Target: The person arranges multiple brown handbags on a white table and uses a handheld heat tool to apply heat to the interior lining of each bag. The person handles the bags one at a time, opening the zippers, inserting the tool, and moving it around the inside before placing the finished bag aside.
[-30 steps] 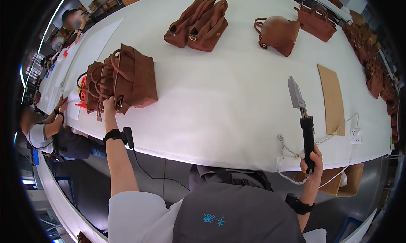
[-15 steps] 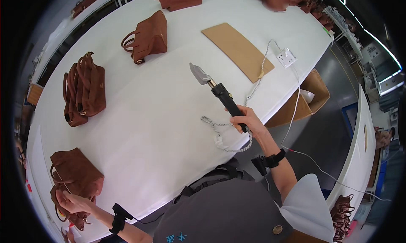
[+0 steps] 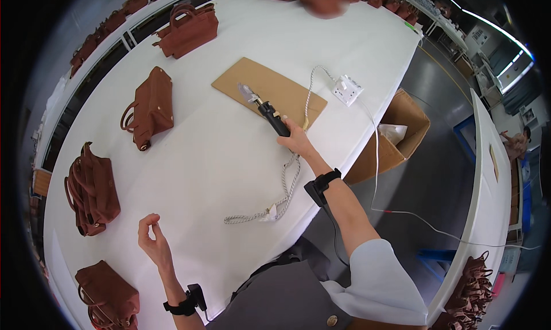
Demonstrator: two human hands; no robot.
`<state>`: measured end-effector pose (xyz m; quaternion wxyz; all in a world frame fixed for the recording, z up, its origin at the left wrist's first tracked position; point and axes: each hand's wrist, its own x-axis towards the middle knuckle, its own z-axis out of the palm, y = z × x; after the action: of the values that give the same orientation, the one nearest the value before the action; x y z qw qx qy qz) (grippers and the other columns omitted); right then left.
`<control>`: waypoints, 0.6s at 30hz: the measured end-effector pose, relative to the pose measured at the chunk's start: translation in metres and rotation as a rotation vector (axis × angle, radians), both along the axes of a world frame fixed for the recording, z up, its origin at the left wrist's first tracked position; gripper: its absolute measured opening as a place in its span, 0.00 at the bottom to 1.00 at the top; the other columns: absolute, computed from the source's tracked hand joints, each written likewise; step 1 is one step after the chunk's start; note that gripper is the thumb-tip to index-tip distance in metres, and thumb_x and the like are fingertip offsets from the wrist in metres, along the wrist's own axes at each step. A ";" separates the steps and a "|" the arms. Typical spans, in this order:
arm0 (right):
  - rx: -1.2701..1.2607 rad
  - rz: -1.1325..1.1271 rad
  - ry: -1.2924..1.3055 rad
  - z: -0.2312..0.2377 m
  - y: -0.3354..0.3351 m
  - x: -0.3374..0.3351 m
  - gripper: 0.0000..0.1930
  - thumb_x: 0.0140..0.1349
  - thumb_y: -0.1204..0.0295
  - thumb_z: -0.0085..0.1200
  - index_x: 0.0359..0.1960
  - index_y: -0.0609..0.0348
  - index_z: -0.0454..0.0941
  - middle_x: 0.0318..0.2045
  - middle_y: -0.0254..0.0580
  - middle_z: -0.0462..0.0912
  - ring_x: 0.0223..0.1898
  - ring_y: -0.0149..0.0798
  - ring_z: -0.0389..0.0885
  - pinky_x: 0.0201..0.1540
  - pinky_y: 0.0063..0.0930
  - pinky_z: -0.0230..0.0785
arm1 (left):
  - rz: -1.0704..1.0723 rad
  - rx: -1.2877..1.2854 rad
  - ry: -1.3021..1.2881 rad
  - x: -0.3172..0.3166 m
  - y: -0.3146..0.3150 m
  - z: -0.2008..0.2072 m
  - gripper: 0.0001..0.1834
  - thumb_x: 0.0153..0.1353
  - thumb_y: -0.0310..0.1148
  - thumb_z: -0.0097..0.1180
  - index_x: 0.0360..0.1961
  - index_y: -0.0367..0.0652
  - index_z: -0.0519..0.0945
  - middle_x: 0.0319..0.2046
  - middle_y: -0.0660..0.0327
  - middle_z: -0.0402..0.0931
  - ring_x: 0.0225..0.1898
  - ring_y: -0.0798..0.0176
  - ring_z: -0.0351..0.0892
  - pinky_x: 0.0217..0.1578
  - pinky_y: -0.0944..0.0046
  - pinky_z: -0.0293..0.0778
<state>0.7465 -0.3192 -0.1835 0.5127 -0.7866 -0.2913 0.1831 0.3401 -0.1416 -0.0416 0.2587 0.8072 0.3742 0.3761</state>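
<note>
My right hand (image 3: 295, 138) is closed round the black handle of a small hand-held iron (image 3: 270, 115). Its pointed metal plate hovers at or just over a flat brown cardboard sheet (image 3: 235, 76); contact cannot be made out. A grey-white braided cord (image 3: 285, 198) runs from it, partly looped on the table. My left hand (image 3: 154, 245) is above the white table, its fingers loosely bent and the thumb apart, holding nothing. Closest to it, at the near left, lies a brown suede handbag (image 3: 112, 290). Another brown handbag (image 3: 94, 195) stands farther off to the left.
More brown handbags (image 3: 154, 109) stand along the left side and far end of the white table (image 3: 189, 175). A white power strip (image 3: 347, 90) lies by the right edge, its cable hanging off. Below is an open cardboard box (image 3: 402, 135). Another white table (image 3: 476, 204) stands at right.
My left hand has come off the near-left handbag and moved right over the table. My right hand has carried the iron forward to the cardboard sheet. The view has shifted too.
</note>
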 end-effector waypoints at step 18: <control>-0.103 -0.365 -0.203 0.081 -0.144 0.274 0.22 0.40 0.70 0.57 0.40 0.60 0.70 0.24 0.42 0.75 0.26 0.37 0.73 0.30 0.30 0.66 | 0.116 -0.267 0.235 0.015 -0.056 -0.067 0.06 0.58 0.16 0.46 0.28 0.33 0.75 0.26 0.58 0.76 0.31 0.63 0.75 0.40 0.65 0.71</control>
<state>1.0209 -0.4633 -0.1029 0.4648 -0.8657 -0.1846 0.0220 0.3555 -0.1974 -0.1090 0.2956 0.7812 0.4944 0.2406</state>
